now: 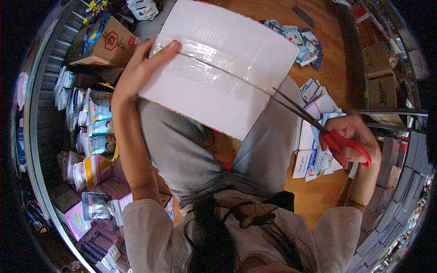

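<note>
A white cardboard box (195, 98) rests tilted across my knees, with clear tape (218, 63) stuck along the seam that crosses its face. My left hand (148, 63) grips the box at its left edge, thumb lying on the taped face and the other fingers hidden behind. In my right hand (347, 136) is a pair of scissors (334, 141) with red handles. Their dark blades stand slightly apart, with the tips at the right end of the seam; whether they touch the tape I cannot tell.
Flat packages and cards (318, 132) lie on the wooden floor (314, 195) by my right leg, and more packets (300, 43) lie farther off. On my left are a brown carton (107, 43) and blue-white packs (101, 123). Stacked goods (387, 182) line the right side.
</note>
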A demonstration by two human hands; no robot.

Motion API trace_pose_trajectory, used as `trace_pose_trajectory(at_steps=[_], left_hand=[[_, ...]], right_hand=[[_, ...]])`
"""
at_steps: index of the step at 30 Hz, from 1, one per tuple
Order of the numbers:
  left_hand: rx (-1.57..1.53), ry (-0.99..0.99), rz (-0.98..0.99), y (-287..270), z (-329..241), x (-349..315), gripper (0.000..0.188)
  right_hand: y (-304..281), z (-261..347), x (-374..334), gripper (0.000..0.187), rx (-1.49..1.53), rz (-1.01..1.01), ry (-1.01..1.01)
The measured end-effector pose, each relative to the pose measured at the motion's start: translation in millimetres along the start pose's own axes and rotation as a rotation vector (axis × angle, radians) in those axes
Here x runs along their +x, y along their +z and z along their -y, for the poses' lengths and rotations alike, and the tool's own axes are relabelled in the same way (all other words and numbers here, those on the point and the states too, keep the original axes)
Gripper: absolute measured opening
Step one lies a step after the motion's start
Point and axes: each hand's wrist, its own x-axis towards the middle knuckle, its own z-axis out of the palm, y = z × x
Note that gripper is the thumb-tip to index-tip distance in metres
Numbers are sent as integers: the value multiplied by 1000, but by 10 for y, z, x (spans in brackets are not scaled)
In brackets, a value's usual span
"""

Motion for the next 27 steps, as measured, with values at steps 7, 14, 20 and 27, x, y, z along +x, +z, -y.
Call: trace_pose_trajectory(at_steps=[7,14,20,27], left_hand=[[5,-14,-131,28,97,36,60],[15,-13,13,27,56,59,68],[13,-6,-48,0,134,101,64],[-13,-57,5,29,30,47,65]], right_hand=[[39,72,-17,34,-5,-23,34],[136,262,-69,30,51,-71,58],[266,295,-57,19,-181,-219,118],[169,52,41,23,-274,-207,-78]])
